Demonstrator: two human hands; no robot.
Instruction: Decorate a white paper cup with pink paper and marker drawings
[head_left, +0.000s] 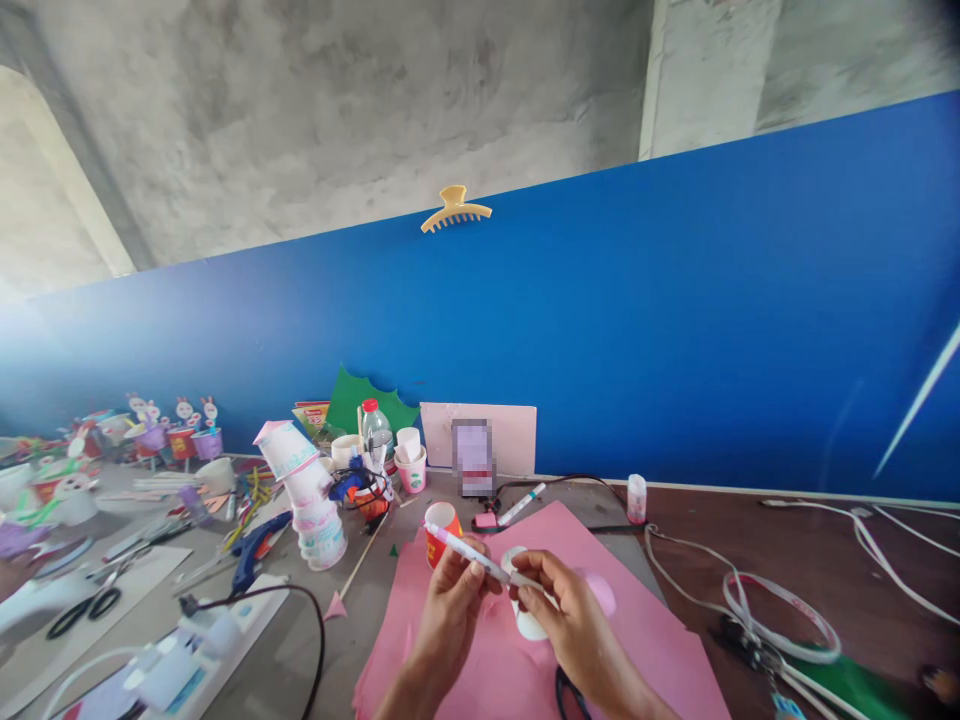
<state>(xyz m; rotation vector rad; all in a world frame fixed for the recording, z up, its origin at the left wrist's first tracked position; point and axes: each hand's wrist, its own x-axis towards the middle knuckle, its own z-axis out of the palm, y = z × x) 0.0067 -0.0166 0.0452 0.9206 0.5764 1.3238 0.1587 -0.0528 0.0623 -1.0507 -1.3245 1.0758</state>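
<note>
Both hands are together above pink paper (551,540), around a slim white pen (487,562) with a pinkish end pointing up and left. My left hand (454,605) pinches the pen's middle between thumb and fingers. My right hand (570,620) is closed on its right end, where a pale part shows at the fingertips; whether it is a cap cannot be told. Just behind my left hand stands a red paper cup (444,522). A white cup-like object (531,625) lies on the paper between the hands, partly hidden by my right hand.
A leaning stack of decorated cups (319,520) stands left, near a blue glue gun (251,550), a power strip (225,650) and black scissors (86,612). Behind are a red-capped bottle (376,430) and a propped phone (474,458). White cables (784,610) lie at the right.
</note>
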